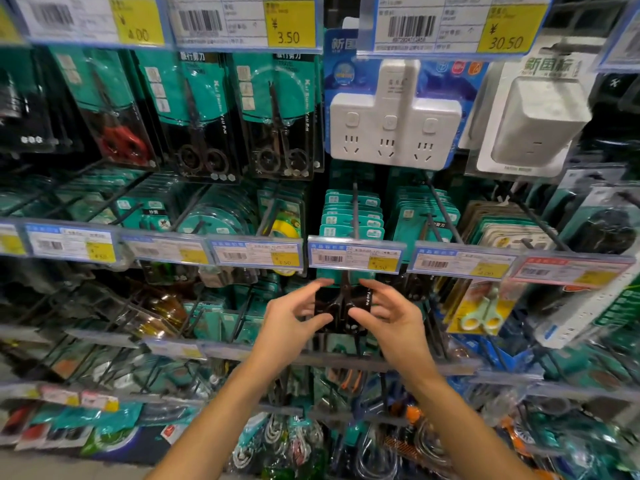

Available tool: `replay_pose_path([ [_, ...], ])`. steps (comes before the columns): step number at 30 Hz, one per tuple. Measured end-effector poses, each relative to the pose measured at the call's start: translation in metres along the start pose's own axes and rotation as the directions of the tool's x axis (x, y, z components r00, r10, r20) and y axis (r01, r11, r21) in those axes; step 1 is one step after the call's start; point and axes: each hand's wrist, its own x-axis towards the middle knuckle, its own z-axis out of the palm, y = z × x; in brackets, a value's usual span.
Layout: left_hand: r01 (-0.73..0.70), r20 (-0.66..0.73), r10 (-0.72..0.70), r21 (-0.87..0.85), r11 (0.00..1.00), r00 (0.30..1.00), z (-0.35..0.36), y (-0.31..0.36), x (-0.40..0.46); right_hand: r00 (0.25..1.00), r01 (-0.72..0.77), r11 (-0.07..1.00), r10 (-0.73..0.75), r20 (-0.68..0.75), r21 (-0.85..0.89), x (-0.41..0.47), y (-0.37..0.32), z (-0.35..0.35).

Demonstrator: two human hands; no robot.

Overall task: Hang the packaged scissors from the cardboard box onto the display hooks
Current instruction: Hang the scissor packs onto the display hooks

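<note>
Plastic and card make the scissors pack (341,308) look light, stiff and a bit slippery, so its side edges are the best place to hold. It hangs just under a price tag (356,255). Left hand (294,315) and right hand (391,315) reach up, each grip pinching one side.

Glossy plastic scissors pack (341,306), black metal hook (355,209), glossy price tag (355,255)

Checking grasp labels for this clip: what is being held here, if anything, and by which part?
A packaged scissors, gripped at its lower side edges by the left hand and right hand, just under a price tag strip.
</note>
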Motion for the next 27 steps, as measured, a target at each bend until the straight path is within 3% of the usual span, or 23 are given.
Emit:
replay_pose_path([
  [8, 0.045, 0.041, -0.042, -0.056, 0.997, 0.998, 0.001, -0.004, 0.024, 0.994, 0.048, 0.992, -0.059, -0.089, -0.116, 0.020, 0.007, 0.001],
  [11, 0.030, 0.016, -0.030, 0.005, 1.000, 0.999, 0.002, -0.003, 0.034, 0.991, 0.042, 0.993, -0.055, -0.120, -0.107, 0.030, 0.010, 0.001],
  [19, 0.093, -0.065, -0.097, -0.056, 0.994, 0.993, 0.006, -0.008, 0.051, 0.971, 0.110, 0.976, -0.146, -0.191, -0.187, 0.033, 0.014, 0.015],
  [23, 0.051, -0.048, -0.050, 0.037, 0.998, 0.998, 0.005, -0.004, 0.042, 0.978, 0.074, 0.974, -0.113, -0.178, -0.214, 0.031, 0.010, 0.016],
  [27, -0.090, -0.058, 0.106, 0.232, 0.968, 0.993, 0.009, -0.003, 0.023, 0.989, 0.022, 0.928, -0.074, -0.128, -0.371, 0.023, 0.007, 0.015],
])
